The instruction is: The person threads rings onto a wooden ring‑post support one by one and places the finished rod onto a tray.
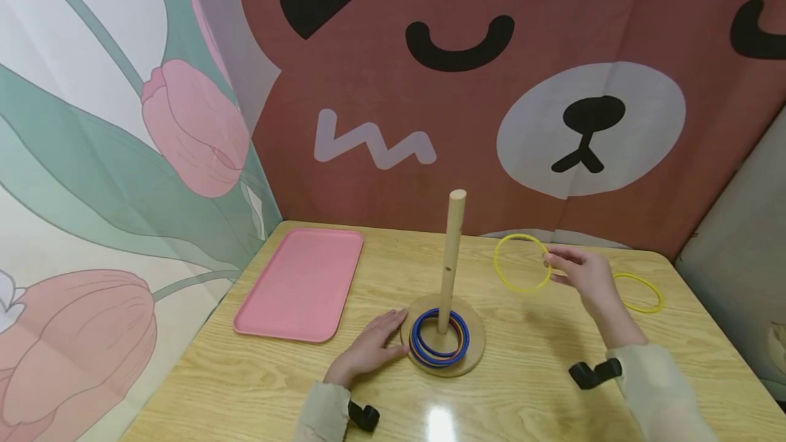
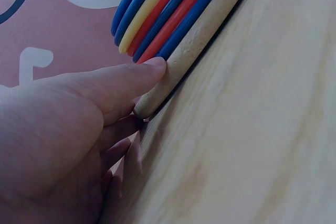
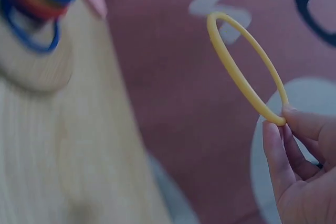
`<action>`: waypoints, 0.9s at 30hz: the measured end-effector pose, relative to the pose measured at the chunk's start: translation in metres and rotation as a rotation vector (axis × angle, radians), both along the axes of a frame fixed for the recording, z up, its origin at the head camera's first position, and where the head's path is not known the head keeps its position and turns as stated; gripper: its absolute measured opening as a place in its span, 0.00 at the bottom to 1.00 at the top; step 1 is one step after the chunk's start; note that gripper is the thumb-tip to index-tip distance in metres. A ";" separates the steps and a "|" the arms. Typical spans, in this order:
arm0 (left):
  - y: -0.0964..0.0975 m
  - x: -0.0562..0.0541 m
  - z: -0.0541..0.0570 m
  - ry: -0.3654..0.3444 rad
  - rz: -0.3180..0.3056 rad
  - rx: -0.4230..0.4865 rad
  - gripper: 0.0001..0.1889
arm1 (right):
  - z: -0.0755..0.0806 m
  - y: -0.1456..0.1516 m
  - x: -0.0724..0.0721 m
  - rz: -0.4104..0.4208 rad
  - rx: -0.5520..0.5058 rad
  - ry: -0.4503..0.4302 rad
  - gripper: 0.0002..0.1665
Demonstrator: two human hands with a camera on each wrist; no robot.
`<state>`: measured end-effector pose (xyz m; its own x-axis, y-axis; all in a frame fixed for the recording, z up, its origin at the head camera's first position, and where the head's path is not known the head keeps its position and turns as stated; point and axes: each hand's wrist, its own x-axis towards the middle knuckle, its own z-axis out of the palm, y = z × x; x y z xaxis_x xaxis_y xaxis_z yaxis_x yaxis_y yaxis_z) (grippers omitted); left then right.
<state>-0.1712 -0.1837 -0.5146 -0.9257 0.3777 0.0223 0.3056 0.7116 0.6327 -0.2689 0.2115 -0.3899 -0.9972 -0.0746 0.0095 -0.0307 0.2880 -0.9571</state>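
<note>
A wooden post (image 1: 452, 258) rises from a round wooden base (image 1: 476, 346) on the table. Around its foot lies a stack of rings (image 2: 167, 17), blue, red and yellow, with blue at the top and bottom. My left hand (image 1: 368, 348) rests against the left edge of the base, thumb and straight fingers spread, thumb tip beside the lowest ring. To the right of the post, my right hand (image 1: 586, 278) pinches a yellow ring (image 3: 233, 72) by its edge between thumb and fingers. That ring is raised above the table, tilted and apart from the post.
Another yellow ring (image 1: 658, 292) lies on the table (image 1: 528, 387) behind my right wrist. A pink tray (image 1: 301, 285) sits at the back left. Printed cloths hang along the table's back and left side. Each wrist wears a black camera mount.
</note>
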 end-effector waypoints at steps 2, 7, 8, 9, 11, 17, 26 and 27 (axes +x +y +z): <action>0.000 0.000 0.000 0.001 -0.002 0.001 0.38 | 0.013 -0.007 0.004 -0.004 -0.026 0.028 0.28; 0.001 -0.001 0.000 -0.001 0.000 0.000 0.38 | 0.043 -0.024 0.016 -0.018 -0.105 0.073 0.22; 0.001 -0.001 0.000 -0.002 0.000 0.000 0.38 | 0.049 -0.028 0.019 -0.018 -0.135 0.079 0.22; 0.001 -0.001 0.000 -0.004 0.002 0.002 0.38 | 0.054 -0.031 0.021 -0.019 -0.169 0.084 0.20; 0.001 -0.001 0.000 -0.005 0.003 0.003 0.38 | 0.064 -0.036 0.025 -0.012 -0.235 0.102 0.17; 0.001 -0.001 -0.001 0.002 0.004 -0.002 0.39 | 0.090 -0.050 0.038 0.010 -0.387 0.142 0.11; 0.000 0.000 0.000 0.003 0.000 0.006 0.38 | 0.119 -0.073 0.049 0.071 -0.521 0.175 0.12; 0.001 0.001 0.000 0.003 -0.001 0.007 0.39 | 0.121 -0.076 0.050 0.081 -0.538 0.178 0.11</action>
